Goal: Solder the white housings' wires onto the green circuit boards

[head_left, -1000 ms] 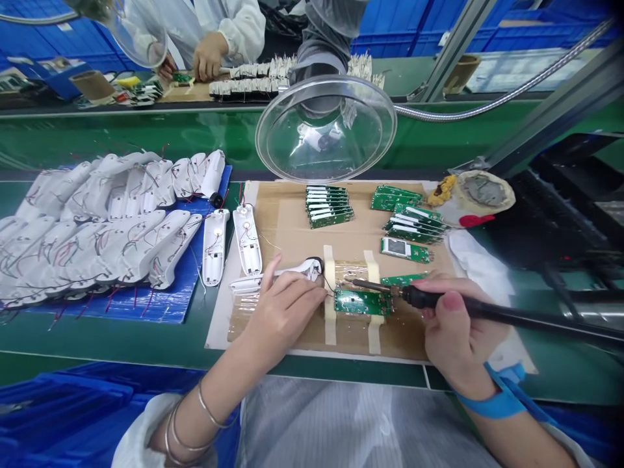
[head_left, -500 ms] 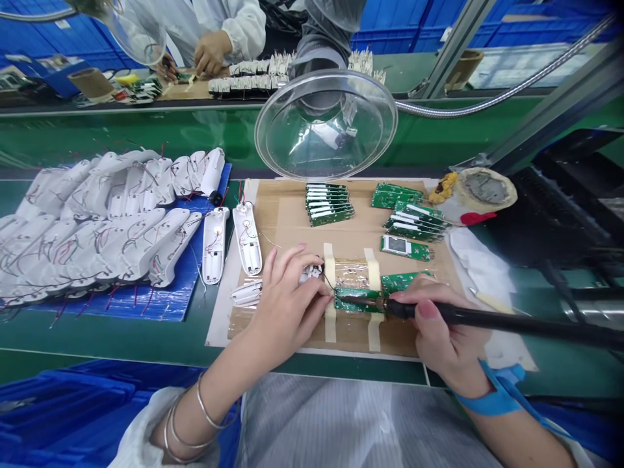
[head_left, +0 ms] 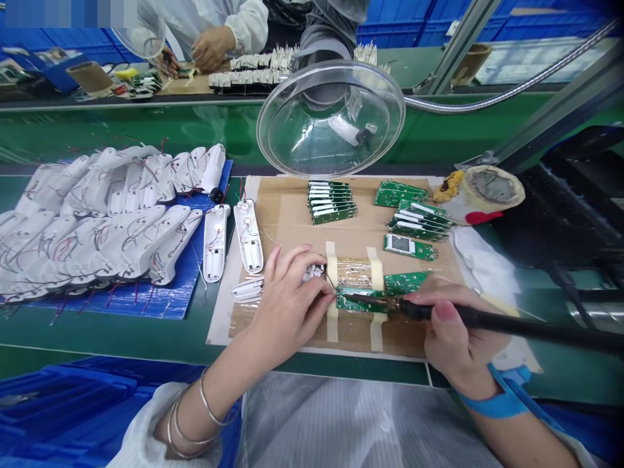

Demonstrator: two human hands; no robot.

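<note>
My right hand [head_left: 461, 331] is closed round the dark handle of a soldering iron [head_left: 541, 327]. Its thin tip reaches left over a green circuit board [head_left: 353, 305], close to the surface; whether it touches cannot be made out. At the board's left edge my left hand [head_left: 287, 309] pinches a thin dark wire [head_left: 331, 281] between thumb and forefinger. That wire leads up to a white plastic housing [head_left: 312, 271], mostly covered by my fingers. Another circuit board [head_left: 405, 281] lies just right of the first, and a board with a small screen [head_left: 408, 246] lies above it.
White housings with wires [head_left: 112, 240] crowd a blue sheet at left. Two open housings [head_left: 248, 237] stand beside the cardboard [head_left: 287, 208]. Stacked boards [head_left: 332, 200] lie at the back. A clear fume hood [head_left: 331, 162] hangs above. Across the bench a co-worker's hand [head_left: 213, 49] works.
The soldering iron's tip has shifted slightly right along the board, and my right hand with it. My left hand keeps its pinch at the board's edge. The view has moved slightly.
</note>
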